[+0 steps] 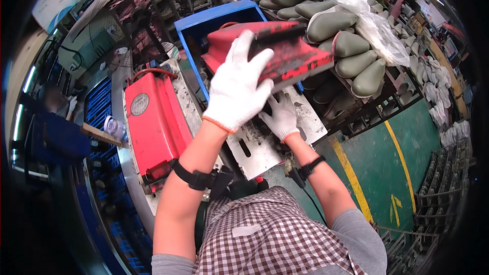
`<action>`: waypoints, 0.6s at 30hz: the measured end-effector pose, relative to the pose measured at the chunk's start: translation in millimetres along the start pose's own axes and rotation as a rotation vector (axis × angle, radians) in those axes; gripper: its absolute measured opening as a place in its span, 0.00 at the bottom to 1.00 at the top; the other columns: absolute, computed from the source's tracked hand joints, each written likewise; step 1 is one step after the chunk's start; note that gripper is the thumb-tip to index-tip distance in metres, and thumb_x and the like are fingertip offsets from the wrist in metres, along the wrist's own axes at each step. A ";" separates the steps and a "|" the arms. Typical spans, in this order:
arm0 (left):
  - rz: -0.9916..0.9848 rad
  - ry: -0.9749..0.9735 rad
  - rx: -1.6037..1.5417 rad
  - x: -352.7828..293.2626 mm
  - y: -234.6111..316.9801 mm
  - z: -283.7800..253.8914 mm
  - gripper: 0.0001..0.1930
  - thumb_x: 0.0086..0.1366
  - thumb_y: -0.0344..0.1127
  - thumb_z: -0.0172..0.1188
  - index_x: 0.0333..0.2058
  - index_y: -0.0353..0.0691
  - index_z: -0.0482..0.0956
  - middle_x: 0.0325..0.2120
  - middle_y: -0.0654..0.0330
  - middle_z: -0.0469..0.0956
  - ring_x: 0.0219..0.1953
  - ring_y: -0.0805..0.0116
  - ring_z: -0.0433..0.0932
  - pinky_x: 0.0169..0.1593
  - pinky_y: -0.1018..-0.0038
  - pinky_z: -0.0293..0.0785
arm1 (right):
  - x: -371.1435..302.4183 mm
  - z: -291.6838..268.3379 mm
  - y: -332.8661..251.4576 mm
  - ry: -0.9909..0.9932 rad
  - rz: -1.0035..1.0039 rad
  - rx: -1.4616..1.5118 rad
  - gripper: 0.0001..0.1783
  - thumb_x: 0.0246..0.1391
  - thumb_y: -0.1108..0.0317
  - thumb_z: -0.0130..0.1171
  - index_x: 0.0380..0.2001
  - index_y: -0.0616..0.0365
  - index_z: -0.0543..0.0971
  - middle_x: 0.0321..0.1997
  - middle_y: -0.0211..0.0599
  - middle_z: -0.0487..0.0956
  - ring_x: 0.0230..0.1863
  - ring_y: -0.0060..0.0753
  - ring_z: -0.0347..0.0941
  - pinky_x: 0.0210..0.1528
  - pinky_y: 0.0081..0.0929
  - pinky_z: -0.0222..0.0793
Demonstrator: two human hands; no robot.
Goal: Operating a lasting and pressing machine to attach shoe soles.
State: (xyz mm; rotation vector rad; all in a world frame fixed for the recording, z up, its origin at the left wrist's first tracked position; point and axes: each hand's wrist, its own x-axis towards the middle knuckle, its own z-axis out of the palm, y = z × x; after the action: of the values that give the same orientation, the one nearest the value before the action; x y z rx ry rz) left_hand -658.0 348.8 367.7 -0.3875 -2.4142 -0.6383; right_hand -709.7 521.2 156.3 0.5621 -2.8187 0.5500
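My left hand (236,89), in a white knitted glove, lies against a raised red machine cover (300,61) with worn black patches, its fingers spread. Below the cover's lower edge is my right hand (282,115), gloved the same way. Its fingers reach over a scuffed white metal plate (253,150) and point under the cover, with the thumb apart. Nothing shows in either hand. What lies beneath the cover is mostly hidden. To the left sits a second red machine cover (155,122), lowered, with a round grey emblem.
Behind the raised cover stands a blue bin (219,14). Olive-green boots (351,46) fill a rack at the right, partly under clear plastic (374,25). A clear roll (114,127) sits at the left. Yellow lines (351,178) cross the green floor. Another person (56,127) is far left.
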 end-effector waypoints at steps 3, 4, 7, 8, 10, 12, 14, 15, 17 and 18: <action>0.136 0.043 0.139 10.6 -6.7 -20.4 0.23 0.61 0.34 0.68 0.56 0.41 0.80 0.57 0.49 0.79 0.57 0.45 0.78 0.62 0.57 0.73 | 30.0 28.9 0.3 -0.144 0.034 -0.071 0.49 0.48 0.45 0.72 0.74 0.36 0.66 0.76 0.60 0.61 0.71 0.68 0.63 0.70 0.55 0.66; 0.145 0.092 0.122 12.1 -9.6 -25.2 0.23 0.61 0.33 0.67 0.56 0.41 0.80 0.56 0.50 0.79 0.57 0.45 0.77 0.63 0.56 0.73 | 37.9 30.1 -0.8 -0.194 0.069 -0.036 0.50 0.48 0.46 0.72 0.74 0.34 0.66 0.76 0.60 0.61 0.70 0.68 0.65 0.68 0.53 0.69; 0.132 0.140 0.110 16.5 -15.8 -39.3 0.26 0.60 0.30 0.65 0.59 0.41 0.79 0.58 0.50 0.78 0.62 0.45 0.74 0.67 0.56 0.68 | 45.8 28.2 2.9 -0.183 0.167 0.145 0.46 0.50 0.51 0.70 0.74 0.35 0.67 0.75 0.62 0.63 0.68 0.67 0.70 0.66 0.49 0.73; 0.142 0.139 0.107 16.2 -15.9 -41.2 0.27 0.60 0.29 0.65 0.60 0.42 0.78 0.60 0.51 0.77 0.64 0.45 0.72 0.69 0.56 0.67 | 49.8 29.6 12.6 -0.119 0.191 0.262 0.45 0.52 0.50 0.68 0.74 0.39 0.68 0.73 0.61 0.66 0.68 0.63 0.70 0.66 0.49 0.72; 0.144 0.147 0.111 10.4 -13.9 -43.4 0.28 0.61 0.28 0.64 0.62 0.42 0.78 0.62 0.51 0.76 0.65 0.46 0.71 0.71 0.57 0.65 | 55.1 24.9 26.9 0.001 0.285 0.849 0.43 0.58 0.48 0.63 0.73 0.52 0.69 0.68 0.57 0.75 0.65 0.49 0.75 0.59 0.45 0.77; 0.050 0.207 -0.081 -19.6 -24.6 -44.2 0.29 0.62 0.26 0.62 0.64 0.43 0.76 0.66 0.51 0.72 0.69 0.47 0.69 0.74 0.59 0.62 | 35.9 -7.1 18.5 -0.378 0.617 1.298 0.34 0.66 0.44 0.55 0.65 0.58 0.75 0.56 0.44 0.83 0.47 0.35 0.81 0.34 0.33 0.76; -0.049 0.212 -0.317 -51.6 -29.8 -38.6 0.29 0.65 0.23 0.59 0.66 0.36 0.74 0.69 0.48 0.69 0.73 0.53 0.65 0.75 0.62 0.59 | 7.0 -11.7 32.7 -0.474 0.633 1.601 0.30 0.70 0.43 0.50 0.61 0.54 0.76 0.50 0.37 0.85 0.37 0.30 0.81 0.23 0.27 0.69; -0.149 0.212 -0.356 -77.9 -37.0 -36.6 0.28 0.67 0.23 0.57 0.67 0.33 0.72 0.69 0.47 0.68 0.74 0.55 0.64 0.75 0.63 0.59 | -13.9 -28.9 12.9 -0.433 0.656 1.671 0.28 0.71 0.43 0.48 0.59 0.52 0.77 0.47 0.33 0.85 0.33 0.29 0.80 0.19 0.26 0.65; -0.452 0.272 -0.549 -125.9 -53.8 -22.1 0.28 0.72 0.27 0.53 0.70 0.31 0.66 0.69 0.48 0.68 0.74 0.58 0.63 0.75 0.64 0.58 | -51.0 -44.4 10.3 -0.487 0.690 1.833 0.31 0.70 0.45 0.51 0.65 0.55 0.74 0.57 0.39 0.84 0.49 0.35 0.84 0.39 0.34 0.83; -0.660 0.342 -0.793 -147.5 -64.4 -12.8 0.28 0.76 0.30 0.53 0.73 0.37 0.63 0.71 0.50 0.66 0.72 0.57 0.66 0.74 0.64 0.62 | -66.5 -50.5 -1.9 -0.456 0.664 1.892 0.34 0.67 0.46 0.54 0.67 0.58 0.72 0.61 0.42 0.81 0.56 0.39 0.81 0.52 0.39 0.80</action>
State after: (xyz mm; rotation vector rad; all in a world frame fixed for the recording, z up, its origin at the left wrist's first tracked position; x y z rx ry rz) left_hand -564.1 270.1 262.5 0.2309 -1.8409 -1.7951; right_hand -642.0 561.3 184.3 -0.1866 -1.6969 3.4071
